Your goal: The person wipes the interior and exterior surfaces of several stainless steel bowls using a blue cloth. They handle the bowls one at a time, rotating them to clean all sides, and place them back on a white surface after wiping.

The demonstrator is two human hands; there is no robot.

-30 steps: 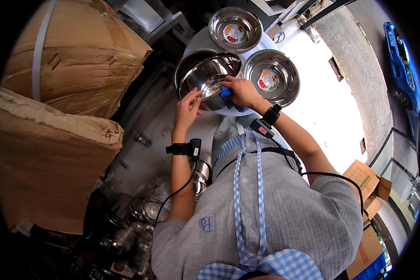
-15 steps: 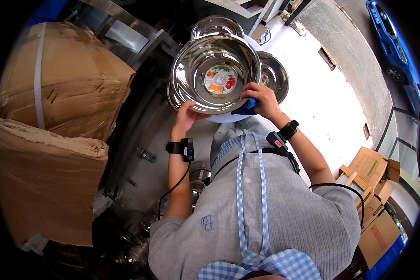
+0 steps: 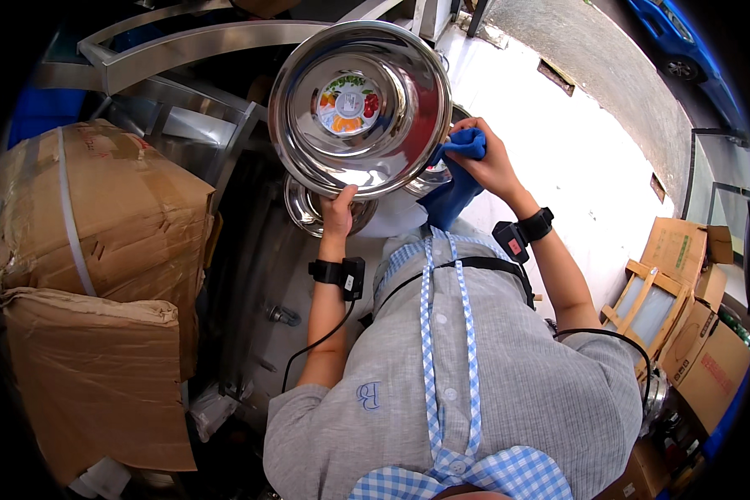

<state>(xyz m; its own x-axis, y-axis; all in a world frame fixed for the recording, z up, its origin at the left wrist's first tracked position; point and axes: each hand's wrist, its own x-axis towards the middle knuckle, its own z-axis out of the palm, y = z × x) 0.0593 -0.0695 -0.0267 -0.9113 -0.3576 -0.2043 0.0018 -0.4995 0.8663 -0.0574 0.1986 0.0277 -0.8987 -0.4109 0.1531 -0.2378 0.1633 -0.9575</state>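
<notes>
One round, shiny metal basin (image 3: 360, 108), left hand (image 3: 337, 213) clamping rim (image 3: 276, 108); right hand (image 3: 493, 165) clutching cloth (image 3: 452, 196).

Grey shirt (image 3: 542, 350), blue-checked trim (image 3: 428, 333)

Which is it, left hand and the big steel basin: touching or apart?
Touching. The head view shows the left hand at the near rim of the big steel basin, with its thumb lying over the edge and no gap between.
</notes>
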